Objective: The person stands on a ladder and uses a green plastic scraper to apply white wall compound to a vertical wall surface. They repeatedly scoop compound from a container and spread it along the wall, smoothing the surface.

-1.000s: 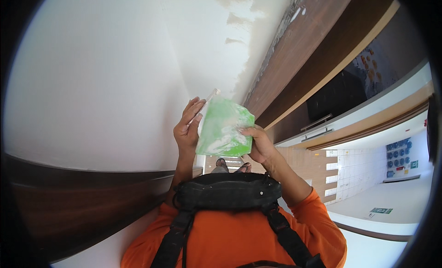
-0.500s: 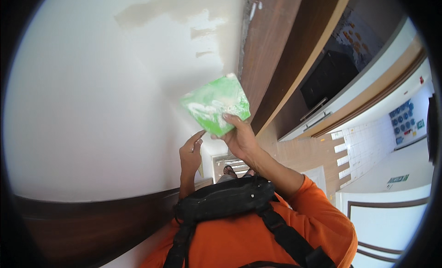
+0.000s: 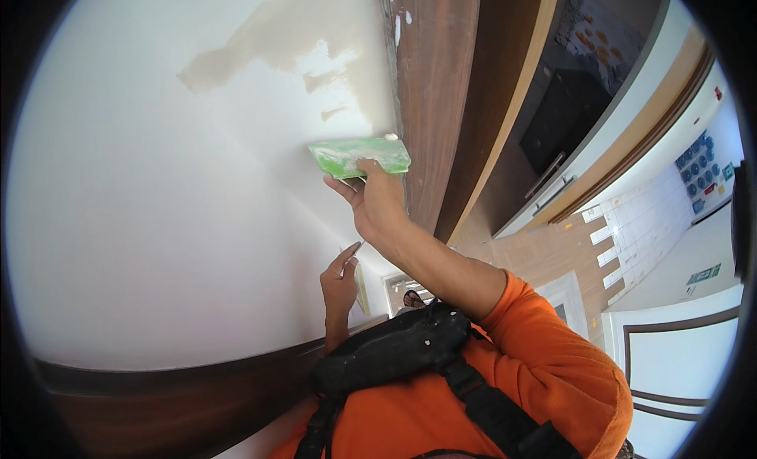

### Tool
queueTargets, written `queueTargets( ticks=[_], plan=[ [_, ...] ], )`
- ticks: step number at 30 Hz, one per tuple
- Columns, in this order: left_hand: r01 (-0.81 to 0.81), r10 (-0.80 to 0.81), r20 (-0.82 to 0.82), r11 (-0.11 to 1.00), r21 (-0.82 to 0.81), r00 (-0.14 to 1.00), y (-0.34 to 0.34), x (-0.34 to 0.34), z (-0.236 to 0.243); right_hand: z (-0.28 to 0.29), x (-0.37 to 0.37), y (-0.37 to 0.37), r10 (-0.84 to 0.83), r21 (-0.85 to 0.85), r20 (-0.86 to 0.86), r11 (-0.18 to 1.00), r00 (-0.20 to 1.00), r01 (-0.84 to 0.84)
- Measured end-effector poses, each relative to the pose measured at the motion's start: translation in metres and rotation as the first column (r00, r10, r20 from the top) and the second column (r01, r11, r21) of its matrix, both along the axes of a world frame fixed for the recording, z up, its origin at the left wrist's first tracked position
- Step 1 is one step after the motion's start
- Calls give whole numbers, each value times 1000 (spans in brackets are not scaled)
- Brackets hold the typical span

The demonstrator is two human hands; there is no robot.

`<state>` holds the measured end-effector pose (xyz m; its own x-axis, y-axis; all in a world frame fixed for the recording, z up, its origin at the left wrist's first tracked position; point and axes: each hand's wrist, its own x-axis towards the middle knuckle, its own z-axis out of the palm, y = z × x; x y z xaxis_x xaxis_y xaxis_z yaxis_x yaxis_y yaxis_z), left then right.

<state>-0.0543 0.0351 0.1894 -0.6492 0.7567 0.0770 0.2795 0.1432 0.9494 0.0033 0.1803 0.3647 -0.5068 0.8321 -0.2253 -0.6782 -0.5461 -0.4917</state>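
My right hand grips a green plastic putty spreader smeared with white putty, thumb on its near face and fingers under it. The spreader is tilted and held up at the white wall, just left of the brown wooden door frame; whether it touches the wall I cannot tell. Above it on the wall is a damp-looking beige patch with whiter spots. Lower down, my left hand is closed, thumb and fingertips pressed together near the wall. What they hold, if anything, I cannot make out.
A dark brown baseboard runs along the lower left. On the right, the door opening shows a dark cabinet. Farther right are a corridor with white floor tiles and a white door panel with brown trim. A black harness bag hangs at my chest.
My right hand has moved up and slightly left, carrying the spreader toward the beige patch and tilting it to a flatter angle. My left hand now sits a little lower, apart from the spreader.
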Motion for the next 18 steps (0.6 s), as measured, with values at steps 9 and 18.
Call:
queueTargets(
  ticks=[9, 18],
  plan=[
    [31, -31, -3, 999, -8, 1000, 2, -1, -4, 28, -15, 30, 19, 104, 104, 994, 994, -30],
    [6, -3, 61, 999, -46, 998, -2, -8, -12, -11, 2, -12, 85, 46, 159, 995, 984, -94]
  ],
)
